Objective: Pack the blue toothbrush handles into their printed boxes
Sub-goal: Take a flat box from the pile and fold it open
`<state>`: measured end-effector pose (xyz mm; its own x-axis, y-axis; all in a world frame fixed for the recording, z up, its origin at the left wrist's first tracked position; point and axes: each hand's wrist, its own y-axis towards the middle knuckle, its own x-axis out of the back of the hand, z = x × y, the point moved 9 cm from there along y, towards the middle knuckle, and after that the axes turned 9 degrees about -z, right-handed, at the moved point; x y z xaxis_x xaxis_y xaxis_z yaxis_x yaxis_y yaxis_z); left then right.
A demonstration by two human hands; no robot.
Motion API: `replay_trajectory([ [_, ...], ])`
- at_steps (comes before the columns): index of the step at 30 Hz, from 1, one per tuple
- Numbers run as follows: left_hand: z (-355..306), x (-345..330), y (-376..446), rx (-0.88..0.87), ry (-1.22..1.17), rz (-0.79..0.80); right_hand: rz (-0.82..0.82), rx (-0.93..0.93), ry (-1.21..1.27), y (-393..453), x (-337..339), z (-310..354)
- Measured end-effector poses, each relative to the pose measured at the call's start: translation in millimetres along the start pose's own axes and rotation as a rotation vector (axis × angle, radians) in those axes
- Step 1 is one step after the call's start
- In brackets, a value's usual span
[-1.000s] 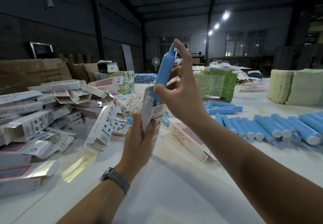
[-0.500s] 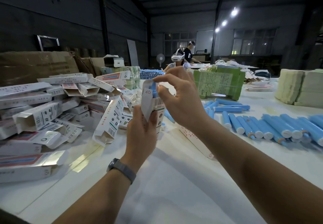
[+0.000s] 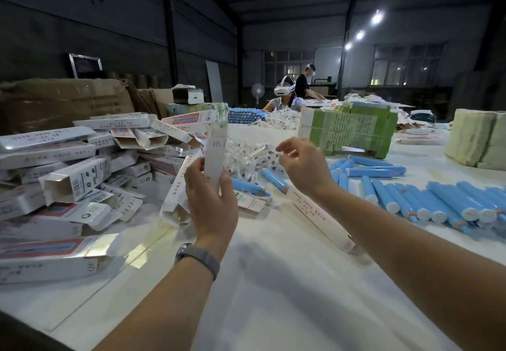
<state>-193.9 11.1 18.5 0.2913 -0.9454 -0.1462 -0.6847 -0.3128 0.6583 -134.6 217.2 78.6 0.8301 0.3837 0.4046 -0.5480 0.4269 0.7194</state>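
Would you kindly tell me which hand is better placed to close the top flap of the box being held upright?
The right hand: it is free, raised beside the box. The left hand grips that box and would likely have to let go.

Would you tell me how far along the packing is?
Boxes pile at the left, many open-ended. In hand: the left hand grips one upright box, its top flap up; the right hand is empty. Left: rows of blue handles on the table.
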Motion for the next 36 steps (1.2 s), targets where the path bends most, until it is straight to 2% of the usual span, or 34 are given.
replay_trajectory([
  [4,6.2,2.1,2.7,0.044,0.006,-0.043,0.259,-0.041,-0.237,16.9,-54.1,-34.2],
  [8,1.0,-2.2,-1.7,0.004,-0.027,0.008,0.545,0.009,-0.460,23.8,-114.8,-48.4],
  [12,-1.8,-1.3,-2.1,-0.025,-0.001,0.008,0.645,-0.041,-0.488,27.5,-159.3,-62.5],
  [15,0.8,-5.3,-2.9,-0.044,0.007,0.037,0.701,-0.056,-0.619,23.0,-182.1,-77.8],
  [18,2.9,-9.3,-4.5,-0.057,0.013,0.072,0.666,-0.081,-0.640,23.6,-186.9,-81.0],
  [21,2.3,-10.3,-5.4,-0.051,0.002,0.083,0.623,-0.033,-0.585,29.8,-183.9,-71.9],
  [29,0.9,-12.4,-5.5,-0.030,-0.013,0.110,0.587,-0.186,-0.406,38.0,-138.2,-75.6],
  [34,-2.6,-13.3,-6.9,-0.016,-0.055,0.128,0.387,-0.082,-0.264,44.0,-91.3,-59.3],
  [36,-2.5,-14.3,-7.2,0.016,-0.075,0.141,0.254,-0.072,-0.171,44.1,-68.8,-52.9],
])
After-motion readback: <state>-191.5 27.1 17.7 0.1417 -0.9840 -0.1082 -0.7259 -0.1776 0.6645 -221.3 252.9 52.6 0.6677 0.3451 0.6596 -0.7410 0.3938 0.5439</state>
